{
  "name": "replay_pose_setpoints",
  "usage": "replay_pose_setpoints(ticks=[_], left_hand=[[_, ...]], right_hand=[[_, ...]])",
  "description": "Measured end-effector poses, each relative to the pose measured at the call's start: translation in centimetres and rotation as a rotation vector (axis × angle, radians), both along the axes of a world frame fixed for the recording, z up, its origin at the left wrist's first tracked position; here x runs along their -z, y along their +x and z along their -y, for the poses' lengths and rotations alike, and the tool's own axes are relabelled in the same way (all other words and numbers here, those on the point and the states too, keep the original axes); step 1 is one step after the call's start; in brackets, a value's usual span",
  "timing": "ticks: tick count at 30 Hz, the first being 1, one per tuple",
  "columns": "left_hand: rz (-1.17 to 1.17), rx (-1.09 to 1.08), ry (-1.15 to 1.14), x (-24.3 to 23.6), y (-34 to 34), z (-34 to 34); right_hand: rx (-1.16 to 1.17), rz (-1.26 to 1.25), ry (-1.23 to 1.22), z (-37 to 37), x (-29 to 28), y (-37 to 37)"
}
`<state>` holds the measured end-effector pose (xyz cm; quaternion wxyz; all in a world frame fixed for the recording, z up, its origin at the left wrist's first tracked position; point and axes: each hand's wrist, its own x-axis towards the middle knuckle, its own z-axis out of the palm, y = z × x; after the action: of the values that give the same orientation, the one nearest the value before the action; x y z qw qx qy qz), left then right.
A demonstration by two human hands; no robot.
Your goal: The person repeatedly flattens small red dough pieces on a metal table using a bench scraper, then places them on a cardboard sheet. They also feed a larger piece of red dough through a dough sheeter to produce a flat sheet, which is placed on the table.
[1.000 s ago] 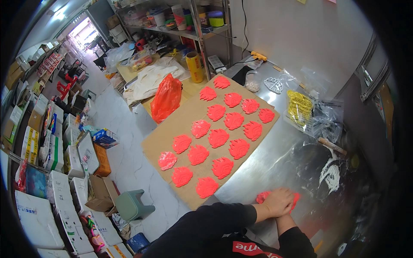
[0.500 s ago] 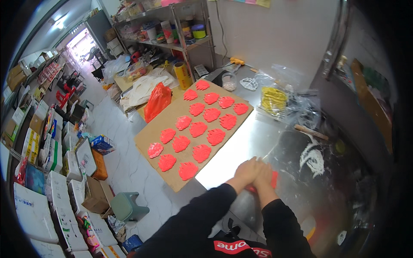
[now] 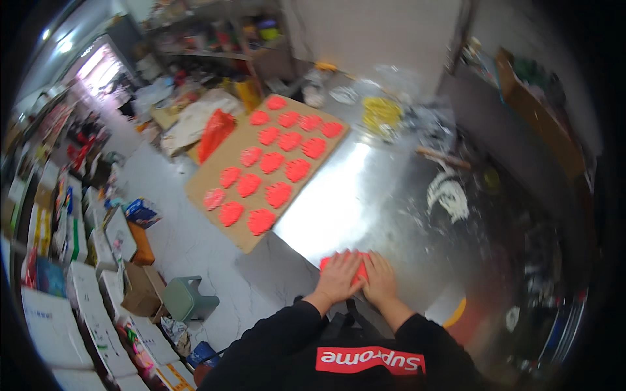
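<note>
A lump of red dough [image 3: 359, 274] lies at the near edge of the metal table, partly hidden under my hands. My left hand [image 3: 338, 276] rests flat over it with the fingers stretched forward. Along its right side lies my right hand [image 3: 380, 277], fingers also stretched out and touching it. Red shows between the hands and past the left fingers. Farther off to the left, a brown board [image 3: 222, 169] bears several flat red pieces with jagged, flame-like edges, set out in rows.
A wooden rolling pin [image 3: 443, 157] and a smear of white flour [image 3: 448, 197] lie on the metal table [image 3: 391, 215] at right. Bagged yellow pieces [image 3: 383, 116] are at the back. An orange-red bag [image 3: 215, 133] sits beyond the board. On the floor stands a green stool [image 3: 189, 299].
My hands were stacked, pressing the dough farther in on the table. Now they are apart, side by side, and the dough has come back toward me. The view has shifted and blurred.
</note>
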<state>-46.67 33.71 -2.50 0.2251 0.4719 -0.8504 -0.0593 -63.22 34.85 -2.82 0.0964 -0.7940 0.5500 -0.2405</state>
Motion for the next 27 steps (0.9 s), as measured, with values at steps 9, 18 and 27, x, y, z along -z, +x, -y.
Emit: replay_pose_setpoints(ticks=[9,18,27], left_hand=[[-0.117,0.107,0.007,0.7,-0.4,4.3],[-0.128,0.175,0.227,2.9,0.9,5.2],[-0.877,-0.197,1.126,2.2,3.4,5.7]], right_hand=[[-0.037,0.172,-0.053,2.7,1.1,-1.4],[0.362,0.312,0.162,1.5,1.5,-0.3],[0.959,1.060,0.332,-5.4,-0.3,4.9]])
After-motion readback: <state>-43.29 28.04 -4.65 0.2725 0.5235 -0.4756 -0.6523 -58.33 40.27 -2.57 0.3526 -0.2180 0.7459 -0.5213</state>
